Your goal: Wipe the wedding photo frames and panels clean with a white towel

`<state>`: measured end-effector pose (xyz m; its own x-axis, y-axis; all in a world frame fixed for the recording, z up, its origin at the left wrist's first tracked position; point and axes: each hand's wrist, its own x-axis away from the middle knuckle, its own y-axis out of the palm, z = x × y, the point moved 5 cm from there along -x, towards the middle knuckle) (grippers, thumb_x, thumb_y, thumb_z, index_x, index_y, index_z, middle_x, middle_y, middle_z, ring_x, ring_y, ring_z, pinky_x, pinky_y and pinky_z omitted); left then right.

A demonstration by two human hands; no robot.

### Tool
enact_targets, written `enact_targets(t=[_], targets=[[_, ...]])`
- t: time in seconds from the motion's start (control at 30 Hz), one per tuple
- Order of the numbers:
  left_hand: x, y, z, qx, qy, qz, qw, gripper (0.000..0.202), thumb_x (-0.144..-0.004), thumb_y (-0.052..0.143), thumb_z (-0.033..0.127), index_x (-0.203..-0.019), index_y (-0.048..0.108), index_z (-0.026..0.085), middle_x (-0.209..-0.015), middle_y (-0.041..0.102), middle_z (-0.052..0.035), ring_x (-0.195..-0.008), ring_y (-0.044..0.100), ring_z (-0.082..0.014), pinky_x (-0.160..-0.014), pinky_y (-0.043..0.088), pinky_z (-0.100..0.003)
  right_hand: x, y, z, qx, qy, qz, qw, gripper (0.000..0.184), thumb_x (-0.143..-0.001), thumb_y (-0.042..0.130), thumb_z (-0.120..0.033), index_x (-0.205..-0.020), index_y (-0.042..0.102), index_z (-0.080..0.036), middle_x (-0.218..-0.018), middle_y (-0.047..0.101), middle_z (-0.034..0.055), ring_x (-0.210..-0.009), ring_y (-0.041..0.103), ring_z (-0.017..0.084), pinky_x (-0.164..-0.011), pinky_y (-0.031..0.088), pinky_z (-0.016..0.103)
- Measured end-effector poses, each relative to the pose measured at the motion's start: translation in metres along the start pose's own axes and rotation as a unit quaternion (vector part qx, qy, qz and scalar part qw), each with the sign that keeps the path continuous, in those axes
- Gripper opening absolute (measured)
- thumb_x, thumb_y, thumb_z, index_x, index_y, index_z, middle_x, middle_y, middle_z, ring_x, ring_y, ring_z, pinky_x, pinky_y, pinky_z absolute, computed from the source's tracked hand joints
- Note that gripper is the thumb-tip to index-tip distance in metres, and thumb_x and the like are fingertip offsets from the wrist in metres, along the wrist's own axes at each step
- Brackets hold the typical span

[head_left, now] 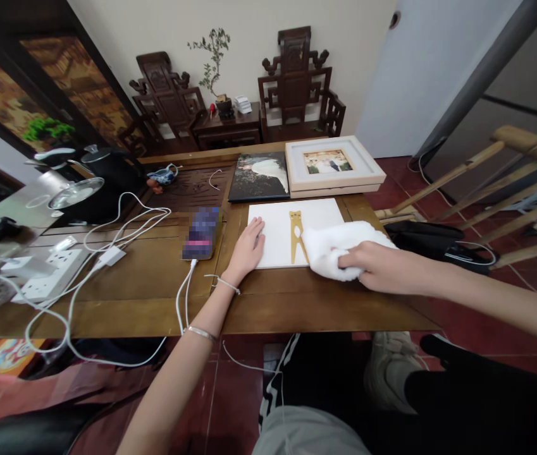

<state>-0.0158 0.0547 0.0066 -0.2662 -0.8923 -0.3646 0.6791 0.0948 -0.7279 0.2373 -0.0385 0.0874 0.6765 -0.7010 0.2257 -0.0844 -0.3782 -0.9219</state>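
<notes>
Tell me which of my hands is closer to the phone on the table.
Left. Your left hand rests at the left edge of the white panel, just right of the phone; your right hand is farther right, past the panel's middle, holding the white cloth.

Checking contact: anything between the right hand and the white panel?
Yes: the bunched white cloth, gripped in the right hand, covers the near right corner of the white panel. Nothing visible separates the left hand from the panel's left edge.
</notes>
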Motion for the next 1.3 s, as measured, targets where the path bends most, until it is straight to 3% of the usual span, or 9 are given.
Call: enact_targets(t=[0.13,0.23,0.43,0.57,0.7,0.9,1.07,1.17,1.3], targets=[[0.000,0.000,0.001,-0.002,-0.001,-0.002,1.000,0.043,-0.094,0.042,0.019,-0.133,0.058,0.010,-0.150,0.050,-0.0153,-0.144,0.040,-0.0262,-0.122,0.029,-0.048,0.011,-0.003,-0.011,-0.031,-0.001,-0.042,0.999,0.025,-0.062,0.043,0.000,-0.069,0.052,-0.021,-0.071,0.056,0.0017,-0.067,0.054,0.017,-0.061,0.034,0.027],[0.000,0.000,0.001,-0.004,0.002,0.004,1.000,0.043,-0.094,0.042,0.019,-0.133,0.058,0.011,-0.149,0.051,-0.0145,-0.144,0.041,-0.0250,-0.122,0.030,-0.047,0.007,-0.011,-0.001,-0.034,-0.010,-0.023,0.999,0.026,-0.060,0.044,-0.002,-0.073,0.056,-0.022,-0.075,0.057,0.0030,-0.077,0.056,0.020,-0.067,0.037,0.028],[0.000,0.000,0.000,-0.001,0.001,0.003,1.000,0.042,-0.093,0.043,0.018,-0.132,0.059,0.012,-0.149,0.050,-0.0132,-0.144,0.041,-0.0245,-0.122,0.030,-0.048,-0.037,-0.026,0.038,0.002,-0.021,0.044,0.999,0.022,-0.063,0.045,-0.007,-0.078,0.054,-0.020,-0.065,0.050,0.0008,-0.065,0.050,0.018,-0.063,0.033,0.029],[0.000,0.000,0.000,-0.003,-0.002,0.003,1.000,0.043,-0.094,0.044,0.019,-0.133,0.059,0.012,-0.149,0.051,-0.0140,-0.144,0.041,-0.0245,-0.122,0.030,-0.047,-0.074,-0.036,0.049,0.015,0.046,0.094,0.994,0.029,-0.069,0.047,-0.009,-0.093,0.059,-0.018,-0.078,0.058,0.0061,-0.075,0.054,0.021,-0.065,0.035,0.029],[0.000,0.000,0.000,0.000,0.000,0.006,1.000,0.042,-0.095,0.043,0.021,-0.133,0.059,0.013,-0.149,0.051,-0.0125,-0.144,0.041,-0.0244,-0.122,0.031,-0.047,-0.100,-0.035,0.035,0.027,0.090,0.113,0.989,0.033,-0.074,0.046,-0.007,-0.102,0.061,-0.014,-0.090,0.063,0.0127,-0.085,0.056,0.024,-0.068,0.037,0.030],[0.000,-0.001,-0.001,-0.005,0.003,0.004,1.000,0.042,-0.095,0.043,0.021,-0.134,0.058,0.015,-0.149,0.051,-0.0110,-0.144,0.040,-0.0238,-0.122,0.030,-0.046,-0.117,-0.029,0.017,0.064,0.066,0.110,0.990,0.040,-0.077,0.047,-0.005,-0.114,0.062,-0.013,-0.099,0.064,0.0148,-0.081,0.057,0.022,-0.070,0.037,0.031],[0.000,-0.001,-0.002,-0.007,0.004,-0.002,1.000,0.043,-0.094,0.043,0.020,-0.134,0.058,0.012,-0.149,0.050,-0.0139,-0.144,0.040,-0.0249,-0.122,0.030,-0.047,-0.117,-0.026,0.013,0.102,0.038,0.079,0.991,0.040,-0.077,0.046,-0.003,-0.111,0.064,-0.014,-0.107,0.063,0.0182,-0.084,0.060,0.025,-0.072,0.040,0.035],[0.000,-0.001,-0.003,-0.005,0.007,-0.002,1.000,0.042,-0.094,0.044,0.020,-0.133,0.058,0.015,-0.150,0.051,-0.0113,-0.144,0.041,-0.0245,-0.122,0.030,-0.048,-0.106,-0.015,0.000,0.123,0.000,0.069,0.990,0.041,-0.076,0.045,-0.001,-0.109,0.065,-0.014,-0.118,0.061,0.0218,-0.101,0.060,0.031,-0.080,0.043,0.042],[0.000,-0.001,-0.002,-0.005,0.010,0.002,1.000,0.042,-0.094,0.044,0.020,-0.133,0.058,0.016,-0.149,0.051,-0.0110,-0.144,0.041,-0.0243,-0.122,0.031,-0.047,-0.079,0.008,-0.029,0.130,-0.066,0.076,0.986,0.049,-0.072,0.045,0.004,-0.112,0.064,-0.016,-0.139,0.053,0.0206,-0.137,0.039,0.038,-0.095,0.041,0.053]])
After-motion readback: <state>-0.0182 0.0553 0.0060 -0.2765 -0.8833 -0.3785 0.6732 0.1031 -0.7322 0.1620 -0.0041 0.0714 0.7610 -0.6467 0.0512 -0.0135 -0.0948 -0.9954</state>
